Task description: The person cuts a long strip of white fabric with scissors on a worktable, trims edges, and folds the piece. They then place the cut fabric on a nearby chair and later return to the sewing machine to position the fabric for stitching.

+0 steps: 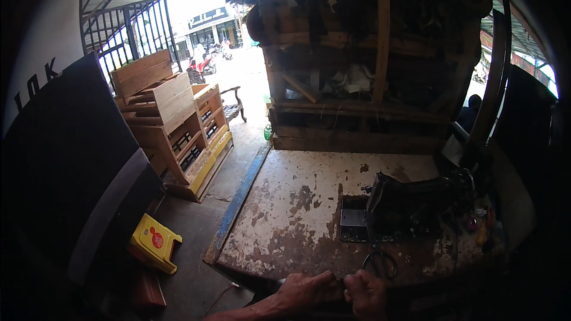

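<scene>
Close together at the table's front edge are my left hand (308, 289) and my right hand (366, 295). Both have their fingers closed, and dark shadow between and below them hides whatever they grip. Just beyond my right hand lies a pair of scissors (391, 266) with dark loop handles. A black sewing machine (410, 205) stands past the scissors on the right side of the worn table (285, 202), whose pale surface is peeling.
A blue-painted edge (241, 197) borders the table's left side. On the floor to the left are a yellow stool (153, 239) and wooden drawer frames (172, 119). A tall wooden shelf (357, 107) rises behind the table. Small colourful items (480, 226) lie right of the machine.
</scene>
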Action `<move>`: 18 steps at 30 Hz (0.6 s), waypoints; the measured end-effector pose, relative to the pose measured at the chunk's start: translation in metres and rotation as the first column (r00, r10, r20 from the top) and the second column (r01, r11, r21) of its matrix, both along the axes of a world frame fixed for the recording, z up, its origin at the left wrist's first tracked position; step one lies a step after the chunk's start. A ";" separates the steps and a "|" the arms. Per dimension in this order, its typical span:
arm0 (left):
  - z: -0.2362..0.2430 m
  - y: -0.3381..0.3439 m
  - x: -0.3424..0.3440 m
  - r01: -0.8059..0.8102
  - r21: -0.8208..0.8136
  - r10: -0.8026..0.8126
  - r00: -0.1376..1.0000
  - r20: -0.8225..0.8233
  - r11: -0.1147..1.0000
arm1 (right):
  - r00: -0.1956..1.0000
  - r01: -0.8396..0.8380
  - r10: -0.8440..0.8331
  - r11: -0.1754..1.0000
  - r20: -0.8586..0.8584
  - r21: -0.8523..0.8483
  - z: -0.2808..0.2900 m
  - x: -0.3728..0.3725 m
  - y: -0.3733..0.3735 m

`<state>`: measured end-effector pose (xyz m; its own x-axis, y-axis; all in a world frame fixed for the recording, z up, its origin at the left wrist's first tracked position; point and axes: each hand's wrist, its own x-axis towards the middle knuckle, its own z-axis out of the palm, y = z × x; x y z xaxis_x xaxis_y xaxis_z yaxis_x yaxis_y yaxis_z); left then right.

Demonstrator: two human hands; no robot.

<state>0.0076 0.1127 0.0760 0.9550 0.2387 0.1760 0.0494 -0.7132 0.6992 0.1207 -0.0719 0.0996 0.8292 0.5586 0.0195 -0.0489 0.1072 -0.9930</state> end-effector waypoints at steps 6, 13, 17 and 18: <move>0.035 0.023 0.002 -0.234 0.000 0.234 0.972 0.034 0.972 | 0.999 -0.051 0.051 0.995 0.006 0.086 0.013 0.025 -0.019; 0.056 0.011 0.014 -0.050 -0.863 0.204 0.977 0.063 0.504 | 0.973 -0.095 0.046 0.974 0.228 0.208 -0.004 0.031 0.007; 0.054 0.003 0.017 -0.011 -0.977 0.053 0.999 0.001 0.212 | 0.950 -0.304 0.307 0.871 0.057 0.385 -0.015 0.031 0.034; 0.051 0.002 0.018 0.058 -0.996 0.043 0.997 0.061 0.066 | 0.936 -0.340 0.350 0.893 0.020 0.295 -0.020 0.032 0.037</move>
<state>0.0258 0.1151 0.1271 0.9581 0.2319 -0.1681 -0.0249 0.6520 0.7578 0.1529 -0.0352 0.0794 0.5880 0.7838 0.1998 -0.1673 0.3596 -0.9180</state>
